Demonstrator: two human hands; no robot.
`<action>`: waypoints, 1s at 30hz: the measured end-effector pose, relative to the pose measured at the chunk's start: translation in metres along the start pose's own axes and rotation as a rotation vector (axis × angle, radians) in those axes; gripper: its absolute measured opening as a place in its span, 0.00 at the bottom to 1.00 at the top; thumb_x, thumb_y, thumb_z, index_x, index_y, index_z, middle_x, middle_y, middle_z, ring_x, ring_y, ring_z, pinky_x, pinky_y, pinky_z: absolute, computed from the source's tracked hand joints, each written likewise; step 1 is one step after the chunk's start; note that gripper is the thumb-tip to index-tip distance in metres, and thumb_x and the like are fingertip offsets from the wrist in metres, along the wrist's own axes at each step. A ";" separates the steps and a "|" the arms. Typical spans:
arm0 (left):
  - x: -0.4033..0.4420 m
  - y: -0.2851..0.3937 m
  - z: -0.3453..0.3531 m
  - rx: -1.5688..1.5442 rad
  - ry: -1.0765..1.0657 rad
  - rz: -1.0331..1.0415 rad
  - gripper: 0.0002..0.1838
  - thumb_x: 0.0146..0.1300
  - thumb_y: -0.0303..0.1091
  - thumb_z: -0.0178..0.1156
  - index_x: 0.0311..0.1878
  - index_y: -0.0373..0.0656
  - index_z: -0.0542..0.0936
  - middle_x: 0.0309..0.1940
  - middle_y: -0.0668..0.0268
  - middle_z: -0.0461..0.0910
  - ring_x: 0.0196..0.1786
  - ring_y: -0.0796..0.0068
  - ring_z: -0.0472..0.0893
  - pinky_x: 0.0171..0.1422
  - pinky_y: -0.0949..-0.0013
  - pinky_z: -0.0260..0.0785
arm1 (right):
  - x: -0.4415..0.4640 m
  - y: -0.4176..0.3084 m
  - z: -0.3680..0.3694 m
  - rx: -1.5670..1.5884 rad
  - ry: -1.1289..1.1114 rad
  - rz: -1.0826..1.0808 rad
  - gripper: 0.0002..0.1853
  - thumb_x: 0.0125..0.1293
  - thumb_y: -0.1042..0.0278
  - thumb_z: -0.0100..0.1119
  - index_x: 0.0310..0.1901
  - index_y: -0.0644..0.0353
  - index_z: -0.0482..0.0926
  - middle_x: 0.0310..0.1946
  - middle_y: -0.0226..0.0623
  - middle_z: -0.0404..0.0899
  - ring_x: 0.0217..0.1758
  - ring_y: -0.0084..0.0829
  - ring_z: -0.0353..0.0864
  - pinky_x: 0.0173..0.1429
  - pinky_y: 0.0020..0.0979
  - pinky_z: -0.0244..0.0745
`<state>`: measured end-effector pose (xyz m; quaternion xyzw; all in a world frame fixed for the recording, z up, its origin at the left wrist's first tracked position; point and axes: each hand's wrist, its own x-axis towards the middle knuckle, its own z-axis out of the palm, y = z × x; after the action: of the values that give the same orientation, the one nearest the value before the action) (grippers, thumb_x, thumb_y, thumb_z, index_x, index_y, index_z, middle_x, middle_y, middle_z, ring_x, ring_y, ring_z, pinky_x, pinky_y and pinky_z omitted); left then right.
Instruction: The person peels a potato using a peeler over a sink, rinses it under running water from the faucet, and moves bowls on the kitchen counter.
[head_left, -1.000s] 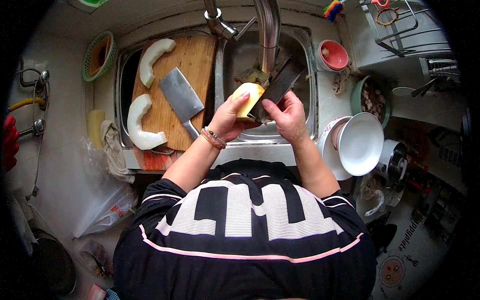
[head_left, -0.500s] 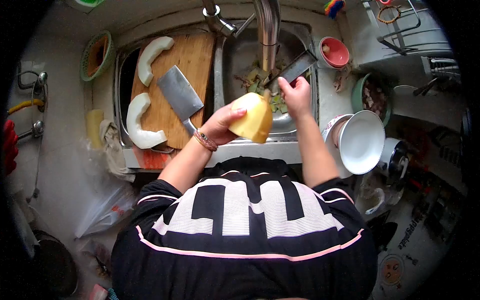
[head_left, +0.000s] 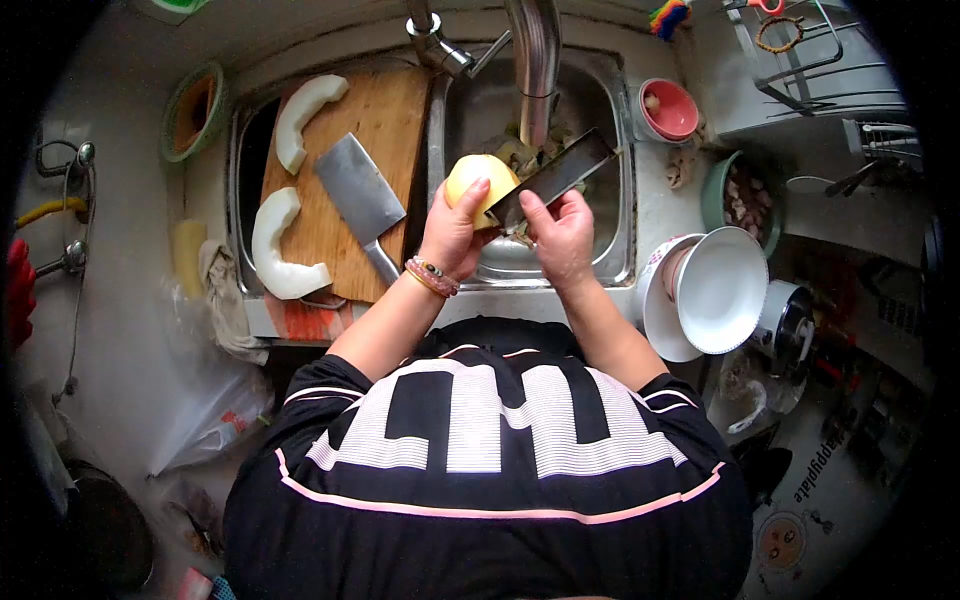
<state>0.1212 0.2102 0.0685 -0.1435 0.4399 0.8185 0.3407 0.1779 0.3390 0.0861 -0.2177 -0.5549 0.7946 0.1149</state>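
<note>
Fingers of the left hand [head_left: 455,238] wrap a yellow chunk [head_left: 480,178] over the sink [head_left: 627,215]; those of the right hand [head_left: 563,238], at the chunk's four o'clock, grip a dark, flat tool [head_left: 567,172] slanting toward two o'clock. Whether its edge touches the chunk is hard to tell. At nine o'clock, a cleaver [head_left: 358,190] rests on the cutting board [head_left: 398,110], with pale curved slices [head_left: 276,245] at the cleaver's eight and eleven.
</note>
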 end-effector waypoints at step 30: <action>-0.030 0.015 -0.012 -0.319 -0.648 -0.370 0.40 0.50 0.39 0.68 0.65 0.38 0.61 0.59 0.57 0.70 0.63 0.60 0.70 0.69 0.55 0.59 | 0.064 0.036 -0.079 -0.232 0.306 0.018 0.07 0.61 0.73 0.62 0.33 0.58 0.72 0.23 0.25 0.73 0.18 0.14 0.67 0.21 0.18 0.62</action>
<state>0.1318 0.1815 0.0866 -0.0060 0.1439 0.8042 0.5767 0.1610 0.4193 0.0152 -0.3528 -0.6169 0.6839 0.1648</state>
